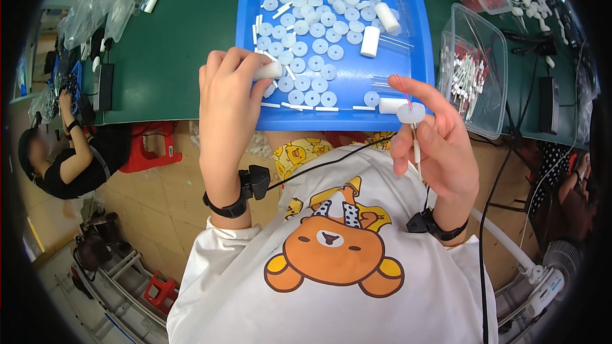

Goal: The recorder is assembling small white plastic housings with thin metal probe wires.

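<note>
Green tabletop carries a blue tray at its near edge, with a clear plastic box of red-and-white sticks just right of it. The tray is littered with small white discs, white cylinders and thin white sticks.

My left hand is curled shut around a white cylinder at the tray's near-left corner, fingers wrapped over it with one end poking out. My right hand sits just off the tray's near-right corner, half open. Thumb and forefinger pinch a white disc with a thin red wire rising from it, and a white stick hangs below between the fingers.

I judge these parts light and rigid, smooth plastic, a bit slippery. The wire looks bendable, so grip the disc by its rim. Best to take the cylinder around its middle.
</note>
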A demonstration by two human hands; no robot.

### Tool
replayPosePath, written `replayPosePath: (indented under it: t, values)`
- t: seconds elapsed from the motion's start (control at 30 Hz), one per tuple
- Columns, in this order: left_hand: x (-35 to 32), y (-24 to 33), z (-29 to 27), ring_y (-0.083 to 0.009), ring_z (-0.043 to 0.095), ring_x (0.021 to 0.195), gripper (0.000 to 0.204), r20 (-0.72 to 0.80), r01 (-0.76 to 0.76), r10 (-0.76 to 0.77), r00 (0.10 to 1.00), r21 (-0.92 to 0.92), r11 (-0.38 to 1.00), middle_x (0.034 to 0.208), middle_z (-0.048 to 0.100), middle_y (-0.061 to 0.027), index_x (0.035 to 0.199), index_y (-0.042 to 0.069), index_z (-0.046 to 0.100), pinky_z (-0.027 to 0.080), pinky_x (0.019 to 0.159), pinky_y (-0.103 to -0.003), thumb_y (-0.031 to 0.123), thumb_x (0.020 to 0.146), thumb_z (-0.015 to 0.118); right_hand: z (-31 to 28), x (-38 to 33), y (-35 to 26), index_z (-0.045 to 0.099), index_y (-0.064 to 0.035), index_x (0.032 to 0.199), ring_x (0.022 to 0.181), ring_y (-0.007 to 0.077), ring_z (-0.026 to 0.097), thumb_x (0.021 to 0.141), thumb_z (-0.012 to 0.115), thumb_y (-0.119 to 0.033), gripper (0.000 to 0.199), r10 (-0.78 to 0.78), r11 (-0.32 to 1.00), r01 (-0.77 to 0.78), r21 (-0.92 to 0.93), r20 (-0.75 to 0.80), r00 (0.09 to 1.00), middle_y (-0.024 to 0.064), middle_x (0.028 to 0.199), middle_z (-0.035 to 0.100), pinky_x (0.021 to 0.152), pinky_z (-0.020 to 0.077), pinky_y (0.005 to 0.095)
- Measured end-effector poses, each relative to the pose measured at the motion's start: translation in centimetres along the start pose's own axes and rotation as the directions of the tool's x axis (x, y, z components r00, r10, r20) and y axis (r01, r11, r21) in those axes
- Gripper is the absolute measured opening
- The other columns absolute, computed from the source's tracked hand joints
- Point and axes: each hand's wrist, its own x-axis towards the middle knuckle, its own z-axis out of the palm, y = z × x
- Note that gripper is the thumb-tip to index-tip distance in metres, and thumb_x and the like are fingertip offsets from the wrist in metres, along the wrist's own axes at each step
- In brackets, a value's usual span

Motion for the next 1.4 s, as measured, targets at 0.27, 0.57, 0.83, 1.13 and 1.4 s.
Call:
replayPosePath:
  t: [0.27, 0.57, 0.83, 1.13, 1.4]
  values:
    - [-1.0, 3.6, -1.3, -0.0141, 0.059, 0.089, 0.037, 0.071, 0.117, -0.139, 0.988, -0.927, 0.356, 0.097, 0.059, -0.0080, 0.105, -0.005, 0.054, 0.049, 0.078, -0.027, -0.006, 0.072, 0.070, 0.8, 0.4, -0.1, 0.039, 0.0061, 0.129, 0.086, 0.0258, 0.064, 0.094, 0.047, -0.014, 0.041, -0.058, 0.995, 0.062, 0.073, -0.051, 0.997, 0.0246, 0.108, 0.059, 0.082, 0.0495, 0.0361]
    - [-1.6, 6.2, -1.3, -0.0167, 0.061, 0.092, 0.046, 0.340, 0.341, 0.041, 0.940, -0.918, -0.203, 0.095, 0.055, -0.0081, 0.117, -0.006, 0.051, 0.053, 0.073, -0.026, -0.012, 0.073, 0.065, 1.2, 0.2, 0.3, 0.045, 0.0066, 0.117, 0.093, 0.0258, 0.062, 0.090, 0.051, -0.006, 0.030, -0.303, 0.928, 0.285, -0.240, -0.041, 0.952, 0.0247, 0.113, 0.057, 0.086, 0.0486, 0.0398]
    - [-1.3, 7.0, -0.9, -0.0184, 0.061, 0.094, 0.044, 0.257, 0.256, 0.012, 0.966, -0.959, -0.122, 0.106, 0.059, -0.0148, 0.116, -0.007, 0.053, 0.056, 0.075, -0.027, -0.012, 0.074, 0.065, 2.2, 1.5, 1.1, 0.046, 0.0007, 0.105, 0.096, 0.0254, 0.056, 0.085, 0.058, -0.009, 0.025, -0.565, 0.389, 0.568, -0.725, 0.299, 0.769, 0.0219, 0.104, 0.060, 0.083, 0.0428, 0.0364]
    - [-1.2, 7.2, -0.9, -0.0163, 0.062, 0.090, 0.037, 0.293, 0.291, -0.066, 0.954, -0.956, -0.029, 0.097, 0.062, -0.0130, 0.115, -0.007, 0.054, 0.055, 0.075, -0.027, -0.007, 0.079, 0.063, 1.8, 2.1, 1.5, 0.056, 0.0003, 0.103, 0.090, 0.0252, 0.057, 0.071, 0.068, 0.004, 0.034, -0.619, 0.198, 0.512, -0.836, 0.298, 0.726, 0.0120, 0.101, 0.062, 0.075, 0.0467, 0.0307]
    - [-1.2, 8.3, -0.8, -0.0142, 0.062, 0.088, 0.033, 0.350, 0.345, -0.121, 0.929, -0.937, -0.058, 0.097, 0.062, -0.0128, 0.115, -0.007, 0.054, 0.056, 0.072, -0.025, -0.003, 0.083, 0.059, 1.6, 2.8, 2.4, 0.057, 0.0012, 0.101, 0.083, 0.0231, 0.057, 0.072, 0.069, 0.004, 0.032, -0.713, 0.260, 0.513, -0.818, 0.196, 0.673, 0.0124, 0.095, 0.060, 0.069, 0.0471, 0.0282]
